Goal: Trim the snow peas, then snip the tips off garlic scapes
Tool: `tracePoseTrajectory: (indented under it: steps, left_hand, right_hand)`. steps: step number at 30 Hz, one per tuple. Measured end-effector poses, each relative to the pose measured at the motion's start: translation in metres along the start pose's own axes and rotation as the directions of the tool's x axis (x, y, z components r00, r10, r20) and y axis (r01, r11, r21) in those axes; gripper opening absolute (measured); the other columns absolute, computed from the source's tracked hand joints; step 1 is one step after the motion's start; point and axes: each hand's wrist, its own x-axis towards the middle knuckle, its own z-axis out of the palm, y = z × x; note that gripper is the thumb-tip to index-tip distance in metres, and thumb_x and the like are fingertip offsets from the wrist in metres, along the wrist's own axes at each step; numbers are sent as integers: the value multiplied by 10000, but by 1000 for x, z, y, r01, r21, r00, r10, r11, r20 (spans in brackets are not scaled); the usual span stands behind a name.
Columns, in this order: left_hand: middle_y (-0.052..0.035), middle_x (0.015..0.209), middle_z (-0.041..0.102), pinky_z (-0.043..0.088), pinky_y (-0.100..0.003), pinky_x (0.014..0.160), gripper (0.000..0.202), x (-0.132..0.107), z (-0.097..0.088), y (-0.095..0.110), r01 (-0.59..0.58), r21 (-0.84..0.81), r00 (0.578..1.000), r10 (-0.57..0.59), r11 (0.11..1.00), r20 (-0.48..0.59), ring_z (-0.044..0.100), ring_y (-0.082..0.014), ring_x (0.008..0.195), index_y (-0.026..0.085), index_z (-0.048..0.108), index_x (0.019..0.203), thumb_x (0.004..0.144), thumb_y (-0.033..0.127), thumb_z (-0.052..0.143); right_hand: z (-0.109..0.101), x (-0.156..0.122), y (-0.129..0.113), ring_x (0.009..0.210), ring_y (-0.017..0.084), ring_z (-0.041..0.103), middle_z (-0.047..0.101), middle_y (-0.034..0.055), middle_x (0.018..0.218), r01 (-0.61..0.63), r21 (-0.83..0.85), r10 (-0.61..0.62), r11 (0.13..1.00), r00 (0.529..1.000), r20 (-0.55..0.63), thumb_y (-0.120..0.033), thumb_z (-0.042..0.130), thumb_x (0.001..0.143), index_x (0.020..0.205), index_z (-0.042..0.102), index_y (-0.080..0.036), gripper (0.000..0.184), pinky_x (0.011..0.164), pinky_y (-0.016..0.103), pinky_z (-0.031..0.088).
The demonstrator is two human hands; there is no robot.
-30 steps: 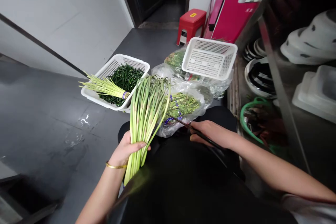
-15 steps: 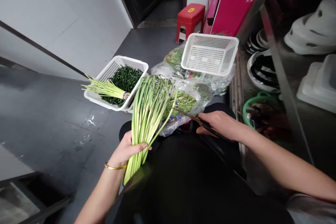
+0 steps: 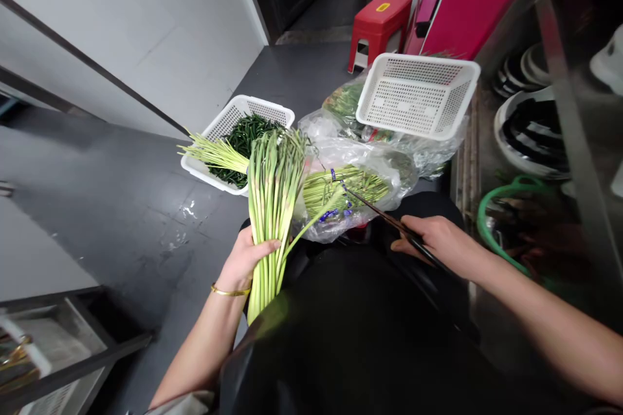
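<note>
My left hand [image 3: 249, 258] is wrapped round a thick bunch of garlic scapes [image 3: 273, 207], held upright against the dark apron [image 3: 360, 324]. One stalk [image 3: 316, 217] leans out of the bunch to the right, its end close to the tip of a slim, dark-bladed knife [image 3: 377, 209]. The knife's black handle is closed in my right hand [image 3: 435, 243]. Whether blade and stalk touch I cannot tell. Behind them, an open plastic bag [image 3: 399, 191] holds more scapes [image 3: 365, 183] tied with purple bands.
To the left, a white basket [image 3: 202, 172] holds dark green cut pieces and a banded bunch of scapes [image 3: 217, 152]. Another white basket [image 3: 406, 100] rests on bagged vegetables. Beyond are a red stool [image 3: 382, 19] and a pink cabinet [image 3: 487, 6]. At right, a green-rimmed basket [image 3: 481, 220] sits by shelving.
The view has shifted, so the surroundings sit further left or right than before. The bunch stands more upright, and the leaning stalk is spread further from it, with the knife tip still beside it.
</note>
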Motion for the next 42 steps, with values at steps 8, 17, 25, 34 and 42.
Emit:
tracePoseTrajectory:
  steps: [8, 17, 25, 34, 42]
  left_hand:
    - [-35, 814, 692, 525, -283, 633, 355, -1, 4, 2, -89, 138, 984, 108, 986, -139, 640, -180, 688, 131, 631, 897, 593, 225, 789]
    - [-48, 910, 688, 523, -286, 696, 359, -4, 7, 1, -122, 214, 983, 147, 969, -106, 636, -186, 776, 139, 634, 943, 620, 225, 764]
    - [-46, 828, 701, 532, -291, 644, 338, 0, 1, -5, -59, 46, 990, 64, 997, -123, 644, -184, 691, 132, 649, 903, 599, 211, 774]
    - [-40, 740, 695, 534, -272, 601, 315, -1, -12, -15, -19, -176, 991, -5, 984, -133, 651, -170, 617, 122, 657, 859, 574, 165, 783]
    - [-61, 796, 715, 562, -308, 672, 317, -5, -14, -14, -31, -179, 992, 9, 983, -123, 675, -193, 667, 127, 675, 879, 586, 171, 785]
  right_hand:
    - [4, 1, -39, 596, 190, 612, 636, 49, 695, 32, -21, -28, 999, 987, 159, -608, 372, 880, 801, 488, -205, 426, 537, 262, 364]
    - [14, 35, -67, 823, 308, 680, 699, 141, 863, 81, -220, 3, 972, 934, 356, -642, 356, 884, 933, 582, -139, 554, 610, 310, 423]
    - [11, 27, -56, 774, 303, 685, 701, 121, 801, 48, -253, 53, 966, 925, 377, -680, 363, 858, 862, 590, -162, 565, 561, 292, 391]
    - [16, 26, -56, 746, 286, 680, 697, 105, 774, 40, -212, 39, 976, 934, 354, -664, 392, 857, 834, 572, -175, 522, 534, 277, 335]
    - [30, 18, -47, 523, 160, 566, 561, 14, 575, 6, 185, -36, 983, 986, 162, -590, 350, 892, 705, 479, -190, 459, 488, 241, 330]
